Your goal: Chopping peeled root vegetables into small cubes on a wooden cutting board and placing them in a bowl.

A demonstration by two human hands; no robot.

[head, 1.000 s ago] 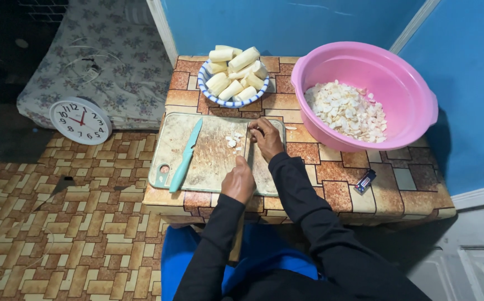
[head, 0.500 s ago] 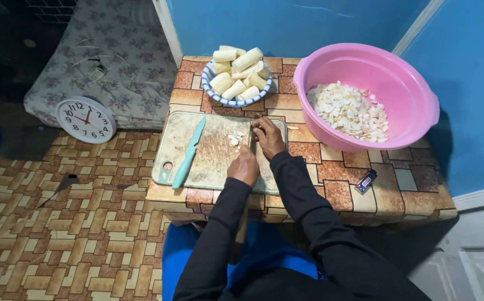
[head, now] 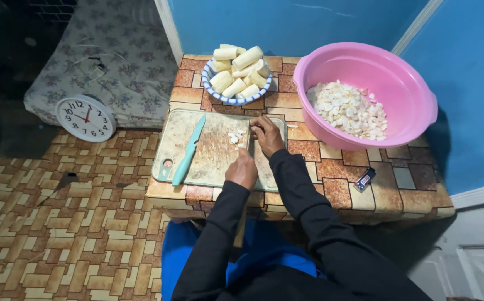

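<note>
A few pale slices (head: 235,136) lay on the board (head: 214,159), near its right end, on the desk (head: 331,184). The right hand (head: 267,134) rested just right of the slices, its fingers curled down together on something small and pale at the board's surface; what it pressed could not be made out. The left hand (head: 242,170) sat nearer, fingers closed together around what seemed to be a handle, with a thin blade running from it toward the slices; the knife itself was too small to see clearly. Both arms wore dark sleeves.

On the left part of the board lay a teal knife (head: 189,150), untouched, its tip pointing far and its handle near, well apart from both hands.

Beyond the board, at the far edge of the desk, stood a blue-rimmed plate (head: 214,92) heaped with pale peeled chunks (head: 239,69). To the right stood a big pink basin (head: 381,72) holding a heap of chopped pieces (head: 348,108). Near the desk's near right edge lay a small dark lighter (head: 364,179).

On the floor to the left, a round white clock (head: 85,117) leaned against a flowered cushion (head: 103,61).
</note>
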